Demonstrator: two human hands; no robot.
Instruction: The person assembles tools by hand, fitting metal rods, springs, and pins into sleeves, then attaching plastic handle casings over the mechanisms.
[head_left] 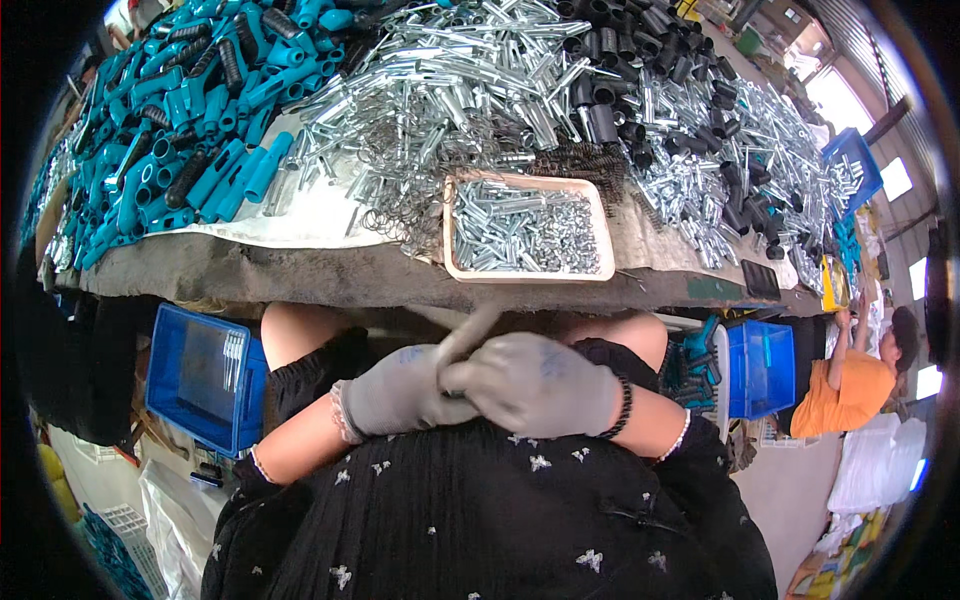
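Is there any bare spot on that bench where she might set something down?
Only a little. A pale bare patch lies between the blue handles and the tray of small metal parts, and a thin strip runs along the bench's front edge. Behind these, silver tubes and black sleeves cover everything.
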